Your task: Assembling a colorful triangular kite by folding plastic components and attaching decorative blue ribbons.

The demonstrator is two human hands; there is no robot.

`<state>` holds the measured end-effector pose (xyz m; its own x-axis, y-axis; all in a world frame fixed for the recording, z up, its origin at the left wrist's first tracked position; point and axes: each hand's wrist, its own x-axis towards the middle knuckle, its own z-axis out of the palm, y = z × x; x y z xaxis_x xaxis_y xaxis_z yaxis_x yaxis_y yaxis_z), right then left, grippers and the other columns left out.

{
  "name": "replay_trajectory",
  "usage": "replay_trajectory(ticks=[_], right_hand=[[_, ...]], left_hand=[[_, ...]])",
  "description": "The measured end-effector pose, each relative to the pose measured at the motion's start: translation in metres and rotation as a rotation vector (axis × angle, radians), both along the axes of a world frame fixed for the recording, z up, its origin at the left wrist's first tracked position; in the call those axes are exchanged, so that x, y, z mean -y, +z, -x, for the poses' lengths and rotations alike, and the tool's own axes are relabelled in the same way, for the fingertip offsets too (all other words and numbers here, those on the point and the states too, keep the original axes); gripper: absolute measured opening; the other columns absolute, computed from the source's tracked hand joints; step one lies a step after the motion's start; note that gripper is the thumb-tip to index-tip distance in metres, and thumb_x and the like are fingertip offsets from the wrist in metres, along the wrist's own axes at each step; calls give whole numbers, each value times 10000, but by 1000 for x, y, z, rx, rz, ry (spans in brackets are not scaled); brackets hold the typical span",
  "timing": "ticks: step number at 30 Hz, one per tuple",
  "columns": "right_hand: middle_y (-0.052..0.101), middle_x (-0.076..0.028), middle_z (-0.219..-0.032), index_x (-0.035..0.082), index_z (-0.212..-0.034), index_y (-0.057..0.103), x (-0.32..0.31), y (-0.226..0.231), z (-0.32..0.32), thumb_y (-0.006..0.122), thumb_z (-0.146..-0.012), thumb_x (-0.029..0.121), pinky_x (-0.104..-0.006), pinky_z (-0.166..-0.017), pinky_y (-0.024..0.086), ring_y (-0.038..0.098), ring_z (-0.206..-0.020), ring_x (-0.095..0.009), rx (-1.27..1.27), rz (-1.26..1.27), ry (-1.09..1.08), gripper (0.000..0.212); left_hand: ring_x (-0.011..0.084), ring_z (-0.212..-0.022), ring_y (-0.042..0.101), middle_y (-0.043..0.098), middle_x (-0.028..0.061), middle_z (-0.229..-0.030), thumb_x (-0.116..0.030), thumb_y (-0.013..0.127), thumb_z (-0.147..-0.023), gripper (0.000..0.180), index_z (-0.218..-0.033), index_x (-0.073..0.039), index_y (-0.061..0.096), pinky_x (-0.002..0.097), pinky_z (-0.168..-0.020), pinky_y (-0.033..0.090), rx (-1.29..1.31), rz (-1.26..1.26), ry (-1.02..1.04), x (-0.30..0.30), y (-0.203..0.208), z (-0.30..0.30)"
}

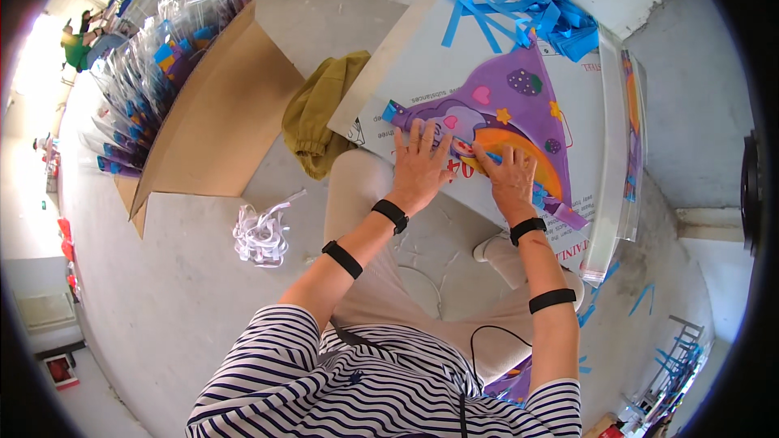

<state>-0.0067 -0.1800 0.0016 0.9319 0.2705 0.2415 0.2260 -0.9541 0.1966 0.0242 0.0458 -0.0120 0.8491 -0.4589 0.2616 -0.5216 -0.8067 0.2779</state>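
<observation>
A purple triangular printed sheet (511,89), kite-like, with hearts, stars, berries and a cartoon figure, lies on a white printed board (438,73) in front of me. My left hand (418,166) rests flat on its near left part, fingers spread. Beside it, my right hand (510,182) presses on the orange and yellow area, fingers apart and slightly bent. Both hands lie on the sheet close together. A blue end piece (393,110) sticks out at the sheet's left tip, and a purple strip (565,215) hangs at its lower right. What lies under my palms is hidden.
Blue ribbons (560,20) are heaped at the board's far edge. On the left stands an open cardboard box (219,113) of clear-bagged purple and blue items. An olive cloth (320,118) lies between box and board; white ribbon (261,231) sits on the floor.
</observation>
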Motion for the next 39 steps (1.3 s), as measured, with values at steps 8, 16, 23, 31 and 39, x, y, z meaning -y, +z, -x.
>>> replay_trajectory(ticks=[8, 16, 23, 31, 39], right_hand=[[519, -76, -1068, 434, -1471, 507, 1, 2, 0, 626, -852, 8, -471, -843, 388, 513, -997, -275, 7, -25, 21, 761], [516, -100, -1082, 417, -1520, 484, 1, 6, 1, 590, -835, -59, -492, -912, 407, 521, -1030, -289, -28, -11, 10, 841], [511, -103, -1112, 412, -1531, 467, -1, 1, 1, 589, -838, -59, -597, -1091, 377, 531, -1069, -300, -52, -32, -20, 847], [514, -108, -1109, 405, -1533, 469, -2, 2, 0, 582, -861, -44, -629, -1114, 364, 544, -1081, -308, -47, -90, -21, 816], [545, -76, -1145, 412, -1499, 496, -1, 1, -1, 619, -871, 4, -662, -1100, 361, 553, -1092, -296, -74, -60, -53, 759]], left_hand=[[449, -1502, 291, 397, 215, -1582, -492, 771, -835, 790, -1510, -180, 503, 740, -1173, 113, 31, 31, -32, -8, -2, -13], [286, -1385, 467, 617, 56, -1351, -274, 708, -916, 421, -1316, -167, 631, 767, -1095, 215, -143, 239, 169, -68, 13, -102], [345, -1244, 465, 630, 65, -1103, -305, 751, -868, 178, -953, -150, 738, 771, -1032, 209, -458, 104, 137, -96, 20, -141], [341, -1229, 467, 642, 51, -1065, -264, 776, -846, 147, -868, -129, 721, 811, -1026, 184, -503, 82, 136, -97, 22, -148], [332, -1217, 485, 698, 9, -893, -231, 799, -832, 121, -843, -137, 723, 865, -1050, 128, -486, 61, 151, -96, 23, -145]])
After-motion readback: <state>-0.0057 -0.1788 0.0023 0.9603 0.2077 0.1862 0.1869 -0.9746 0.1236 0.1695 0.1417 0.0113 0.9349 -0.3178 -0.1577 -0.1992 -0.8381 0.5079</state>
